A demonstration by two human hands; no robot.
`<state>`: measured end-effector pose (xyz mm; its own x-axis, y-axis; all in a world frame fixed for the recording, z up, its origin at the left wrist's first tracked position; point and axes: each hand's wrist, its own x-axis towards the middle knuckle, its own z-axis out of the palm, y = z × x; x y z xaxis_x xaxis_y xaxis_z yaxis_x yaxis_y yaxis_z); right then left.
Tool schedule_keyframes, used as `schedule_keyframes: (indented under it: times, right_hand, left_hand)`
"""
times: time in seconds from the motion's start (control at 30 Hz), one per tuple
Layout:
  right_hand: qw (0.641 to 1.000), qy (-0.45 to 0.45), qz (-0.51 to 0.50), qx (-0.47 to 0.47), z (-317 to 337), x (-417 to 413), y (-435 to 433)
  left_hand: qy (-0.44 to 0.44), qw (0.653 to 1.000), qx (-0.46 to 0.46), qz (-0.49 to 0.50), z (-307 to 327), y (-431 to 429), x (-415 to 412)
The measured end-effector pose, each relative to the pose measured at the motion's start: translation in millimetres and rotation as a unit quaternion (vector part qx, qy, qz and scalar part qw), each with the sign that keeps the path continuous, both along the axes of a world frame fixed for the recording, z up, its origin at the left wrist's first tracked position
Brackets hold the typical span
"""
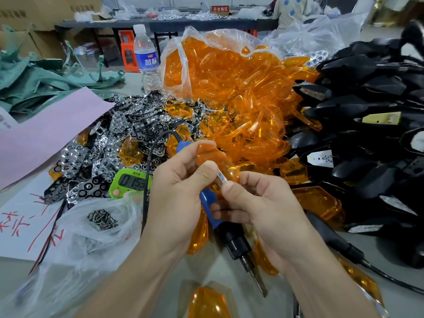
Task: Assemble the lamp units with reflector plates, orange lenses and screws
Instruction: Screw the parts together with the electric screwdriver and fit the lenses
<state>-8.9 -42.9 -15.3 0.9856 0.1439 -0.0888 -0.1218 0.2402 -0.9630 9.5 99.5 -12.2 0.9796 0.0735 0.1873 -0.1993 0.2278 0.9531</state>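
Hiding much of the translucent orange plastic lens behind the left hand; pinching a small pale strip, too blurred for naming, in the right hand; covering the middle of the blue-handled electric screwdriver; cutting another orange lens off at the bottom edge.

- Hands: two, the left hand and the right hand.
- Orange lens held between them: one.
- Bag of lenses, open and spilling: one; the lenses in it and around it are too many to count.
- Reflector plates, silver, heaped: too many to count.
- Lamp housings, black, piled: too many to count.
- Electric screwdriver: one.
- Timer, green: one.
- Water bottle: one.
- Bag of screws, clear: one; the screws inside cannot be counted.
- Pink sheet: one.
- White sheet with red writing: one.
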Motion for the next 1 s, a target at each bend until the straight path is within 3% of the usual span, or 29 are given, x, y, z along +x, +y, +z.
schedule_keyframes:
  times: [0.27, 0.43, 0.53, 0.6, 0.73, 1.0]
  right_hand:
    - [0.997, 0.009, -0.043, -0.056, -2, -3, 9]
    - [0.995, -0.033, -0.047, -0.078, 0, -7, 19]
    - [0.999, -0.020, 0.040, -0.023, 5, -9, 17]
    - [0.995, -0.038, 0.088, -0.038, 7, -8, 11]
    - [0.988, -0.071, 0.097, -0.099, 8, -7, 5]
    - [0.992, -0.084, 0.049, -0.076, 1, -11, 24]
  left_hand:
    - [0.018, 1.000, 0.009, -0.001, -1, 0, 2]
    - [0.034, 0.998, 0.058, 0.012, 5, 2, 8]
    - [-0.042, 0.986, 0.152, 0.055, 12, 15, 9]
    - [-0.085, 0.969, 0.222, 0.064, 14, 21, 8]
    - [-0.090, 0.927, 0.344, 0.117, 10, 16, 5]
    - [-0.080, 0.939, 0.275, 0.191, 2, 7, 3]
